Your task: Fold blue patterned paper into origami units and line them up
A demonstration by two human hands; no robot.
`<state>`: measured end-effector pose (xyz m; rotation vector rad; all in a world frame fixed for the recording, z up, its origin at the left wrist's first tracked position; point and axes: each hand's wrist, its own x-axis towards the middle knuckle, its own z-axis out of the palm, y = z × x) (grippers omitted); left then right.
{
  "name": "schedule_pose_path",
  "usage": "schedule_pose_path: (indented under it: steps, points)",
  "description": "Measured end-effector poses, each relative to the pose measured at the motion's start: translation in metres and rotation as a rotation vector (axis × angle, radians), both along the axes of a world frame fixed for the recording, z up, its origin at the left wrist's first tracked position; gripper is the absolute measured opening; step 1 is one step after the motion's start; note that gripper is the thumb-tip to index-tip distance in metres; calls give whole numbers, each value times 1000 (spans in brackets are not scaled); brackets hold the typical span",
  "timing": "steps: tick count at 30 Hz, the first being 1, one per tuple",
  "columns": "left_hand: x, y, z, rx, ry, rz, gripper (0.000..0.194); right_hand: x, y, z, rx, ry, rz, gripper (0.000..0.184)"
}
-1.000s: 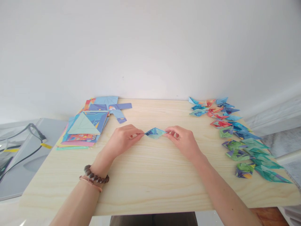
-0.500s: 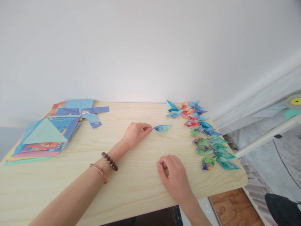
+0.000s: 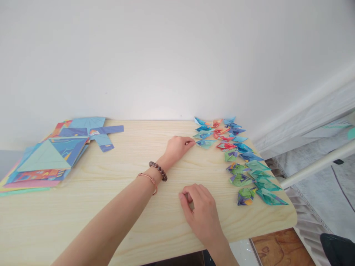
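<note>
My left hand (image 3: 180, 148), with a beaded bracelet and a copper-coloured bangle at the wrist, pinches the left tip of a light blue folded paper boat (image 3: 205, 143). That boat sits at the left edge of a group of similar boats, just in front of another light blue one (image 3: 203, 134). My right hand (image 3: 200, 208) rests on the table nearer to me, its fingers curled in; whether anything is inside them is hidden. Red boats (image 3: 223, 137), green-purple boats (image 3: 240, 180) and teal boats (image 3: 270, 197) stand in rows on the right.
A stack of colourful paper sheets (image 3: 36, 181) lies at the left, a pale green triangle (image 3: 44, 158) on top. Blue paper strips (image 3: 111, 129) lie beside it. A white wall (image 3: 155, 66) borders the table's back edge. Right of the table runs a pale pole (image 3: 318, 162).
My left hand has moved right and slightly away from me, bringing the light blue paper boat up to the other boats. My right hand stays curled in nearly the same place.
</note>
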<state>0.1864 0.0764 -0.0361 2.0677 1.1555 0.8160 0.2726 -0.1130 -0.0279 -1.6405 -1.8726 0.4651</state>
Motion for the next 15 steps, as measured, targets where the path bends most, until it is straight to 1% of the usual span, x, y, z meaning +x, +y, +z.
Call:
schedule_pose_path:
  steps: [2,4,6,7,8,10,12,13,14,15]
  points:
    - [0,-1,-2,-25,-42,6,26,0,1,-1,2,-4,-1,11]
    - [-5,-8,-2,-49,-83,12,30,1,1,-3,13,-11,6,12]
    - [-20,-25,1,-64,-98,19,40,3,-1,-5,38,-25,17,14]
    - [-31,-37,5,-69,-93,16,39,4,-1,-7,65,-29,20,15]
    - [-44,-52,9,-69,-81,10,35,6,-2,-9,82,-35,35,16]
    - [-78,-92,21,-66,-42,-10,29,9,-1,-15,127,-55,43,16]
    - [-117,-141,36,-74,-17,-122,39,12,0,-22,162,-93,25,18]
    - [-139,-168,43,-99,15,-142,45,13,1,-24,181,-106,14,19]
    - [-162,-193,48,-141,52,-117,48,14,1,-27,191,-115,6,21]
    - [-187,-217,52,-131,80,-28,46,14,1,-28,203,-112,-6,23]
